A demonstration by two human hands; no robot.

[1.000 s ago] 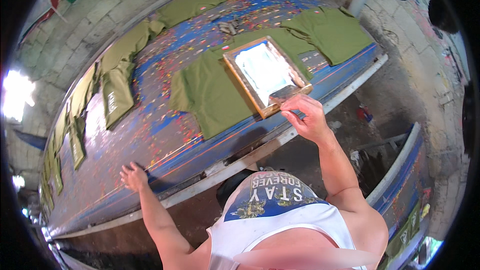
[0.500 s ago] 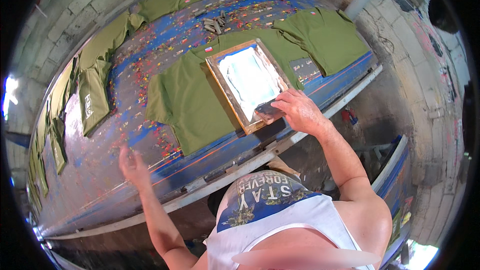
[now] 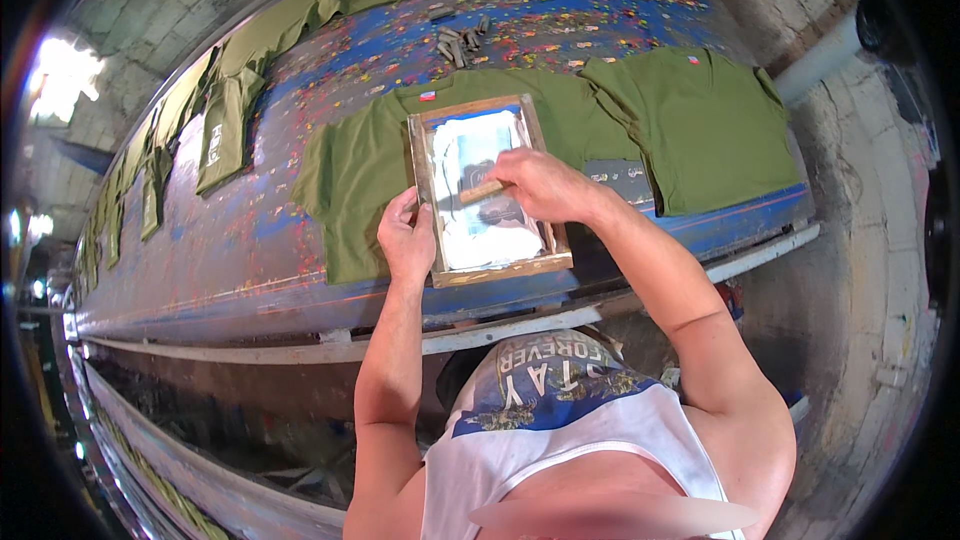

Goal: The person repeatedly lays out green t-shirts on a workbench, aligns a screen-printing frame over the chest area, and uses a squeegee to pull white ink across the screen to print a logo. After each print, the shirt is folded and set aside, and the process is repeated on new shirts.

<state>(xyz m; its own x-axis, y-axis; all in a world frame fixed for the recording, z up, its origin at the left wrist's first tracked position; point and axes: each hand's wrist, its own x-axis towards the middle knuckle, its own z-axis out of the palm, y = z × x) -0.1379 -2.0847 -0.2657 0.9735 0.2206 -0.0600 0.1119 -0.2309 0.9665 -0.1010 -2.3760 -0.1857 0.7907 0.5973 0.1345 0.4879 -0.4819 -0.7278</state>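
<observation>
A wooden-framed printing screen (image 3: 530, 125) with white ink lies on an olive T-shirt (image 3: 362, 176) spread on the table. My left hand (image 3: 405, 232) grips the frame's left side with curled fingers. My right hand (image 3: 535, 183) is closed on a wood-handled squeegee (image 3: 478, 192) inside the frame, across its middle. Part of the mesh above the squeegee shows a bluish-grey area with a faint design, between patches of thick white ink.
The long paint-speckled table (image 3: 210, 260) holds a folded olive shirt (image 3: 715, 140) at right, a small pile of grey pieces (image 3: 460, 45) and rows of olive garments (image 3: 228, 140) along the far side and left. A pipe (image 3: 810, 70) stands at the right, beside a block wall.
My left hand has come from the table surface to the frame's left side. My right hand has moved the squeegee from the near end toward the middle, exposing part of the mesh.
</observation>
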